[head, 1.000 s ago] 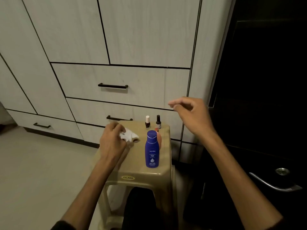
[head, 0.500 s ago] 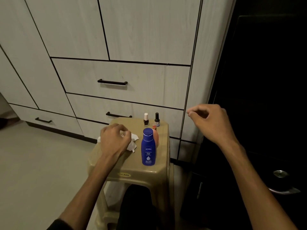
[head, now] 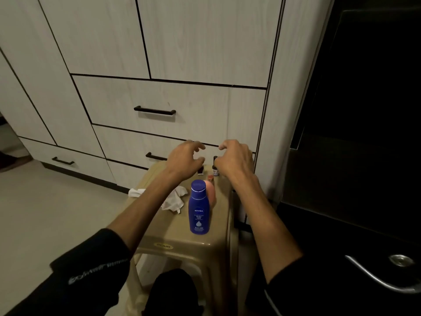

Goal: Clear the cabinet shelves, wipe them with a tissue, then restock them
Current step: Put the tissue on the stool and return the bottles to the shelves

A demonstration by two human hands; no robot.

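Blue lotion bottle (head: 199,209) is showing "NIVEA" and "Body Milk" in white on its front. Stool's (head: 175,238) yellow sticker and the left sleeve's (head: 91,267) script are reading as illegible.

Both hands reach over the stool (head: 182,238): left hand (head: 182,161) above one small bottle (head: 200,171), right hand (head: 234,160) beside another (head: 215,166); tissue (head: 173,199) left of the blue lotion bottle (head: 198,209).
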